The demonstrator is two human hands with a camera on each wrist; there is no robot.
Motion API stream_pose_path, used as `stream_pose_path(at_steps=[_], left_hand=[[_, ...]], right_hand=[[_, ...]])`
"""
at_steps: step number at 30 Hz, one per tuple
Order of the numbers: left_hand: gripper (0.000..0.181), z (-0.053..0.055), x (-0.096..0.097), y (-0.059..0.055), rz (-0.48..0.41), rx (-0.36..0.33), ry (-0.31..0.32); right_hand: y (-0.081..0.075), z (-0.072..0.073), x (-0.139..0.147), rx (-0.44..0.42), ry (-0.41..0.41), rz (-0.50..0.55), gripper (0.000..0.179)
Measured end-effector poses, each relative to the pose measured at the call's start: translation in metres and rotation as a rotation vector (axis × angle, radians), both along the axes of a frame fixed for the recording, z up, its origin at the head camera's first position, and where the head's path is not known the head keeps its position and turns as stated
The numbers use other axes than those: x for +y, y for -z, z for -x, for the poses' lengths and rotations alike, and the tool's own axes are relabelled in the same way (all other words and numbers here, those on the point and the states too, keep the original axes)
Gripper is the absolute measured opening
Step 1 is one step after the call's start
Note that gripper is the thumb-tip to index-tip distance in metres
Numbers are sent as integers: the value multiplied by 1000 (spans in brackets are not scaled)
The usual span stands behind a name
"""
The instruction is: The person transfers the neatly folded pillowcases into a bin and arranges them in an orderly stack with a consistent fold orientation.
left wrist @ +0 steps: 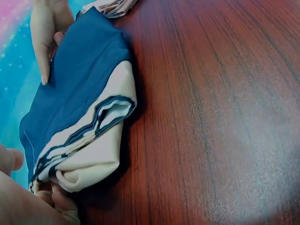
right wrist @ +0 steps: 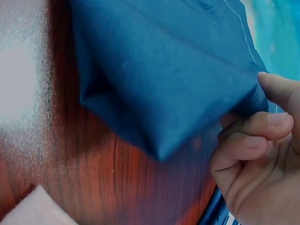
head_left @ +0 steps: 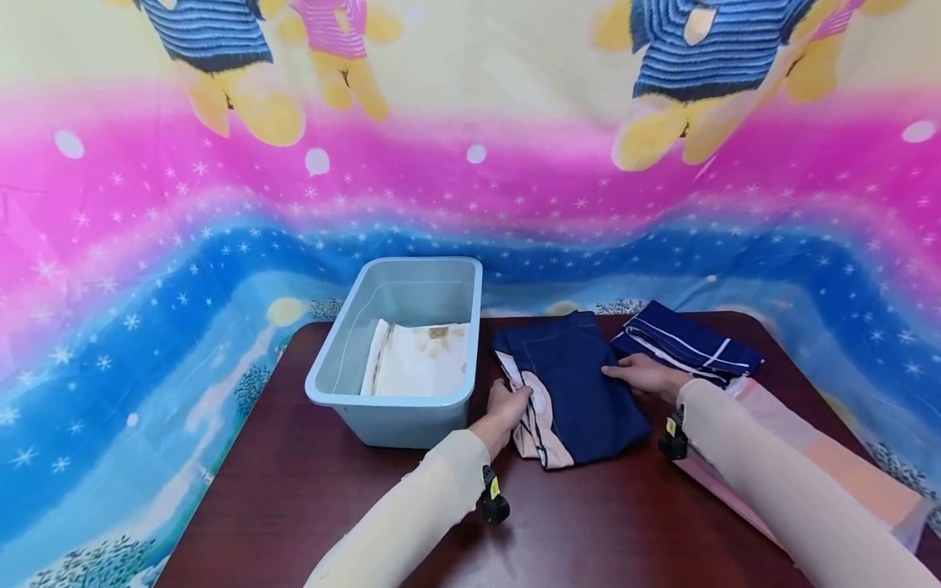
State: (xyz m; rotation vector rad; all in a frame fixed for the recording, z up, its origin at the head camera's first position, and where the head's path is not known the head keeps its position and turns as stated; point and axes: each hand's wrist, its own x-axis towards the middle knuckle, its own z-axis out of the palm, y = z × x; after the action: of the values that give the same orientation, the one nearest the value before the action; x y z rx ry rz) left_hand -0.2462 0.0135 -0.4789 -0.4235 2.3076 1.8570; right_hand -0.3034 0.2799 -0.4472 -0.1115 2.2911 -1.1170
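Observation:
A folded navy cloth (head_left: 588, 392) with a beige-and-white layered edge lies on the table, right of the bin. My left hand (head_left: 509, 408) grips its left edge, where the layers show; in the left wrist view its fingers (left wrist: 63, 204) go under the cloth's near end. On the opposite side my right hand (head_left: 650, 377) pinches the navy edge between thumb and fingers. The right wrist view shows that cloth (right wrist: 164, 84) with a corner bulging out, slightly off the table. What lies beneath the cloth is hidden.
A grey-blue plastic bin (head_left: 400, 420) stands left of the cloth, with a folded white patterned cloth (head_left: 419, 359) inside. Behind my right hand is another folded navy cloth (head_left: 691, 339) with white lines. A pink-and-peach cloth (head_left: 823, 449) lies under my right forearm, along the table's right side.

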Motion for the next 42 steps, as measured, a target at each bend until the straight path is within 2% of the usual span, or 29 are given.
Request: stream_pose_path(at_steps=[3,8,12,14,18,22,27,32,37,42], left_hand=[[60,-1,2,0,15,12,9],[41,-3,1,3,21,25,34],[39,-3,-2,6,34,40,64],[43,-2,-4,7,47,53,76],[64,0,-8,6,66,63,96],[80,1,-11,4,50,60,124],[82,1,-12,4,17,87,147],[82,1,-12,2,23,101,174],[82,0,-10,-7,50,110,204],[82,-1,-8,-18,54,114,222]], right_hand=[[0,-1,2,8,-32,-17,51],[1,-4,3,7,-31,-12,47],[0,-7,3,26,-41,0,47],[-1,-7,3,40,-46,4,47],[-1,-7,2,71,-34,4,45],[-2,-9,1,126,-29,-10,47],[-1,-9,-1,202,-29,19,50],[-5,-11,0,205,-24,102,50],[-14,-17,3,217,-10,116,54],[-22,-23,8,217,37,112,61]])
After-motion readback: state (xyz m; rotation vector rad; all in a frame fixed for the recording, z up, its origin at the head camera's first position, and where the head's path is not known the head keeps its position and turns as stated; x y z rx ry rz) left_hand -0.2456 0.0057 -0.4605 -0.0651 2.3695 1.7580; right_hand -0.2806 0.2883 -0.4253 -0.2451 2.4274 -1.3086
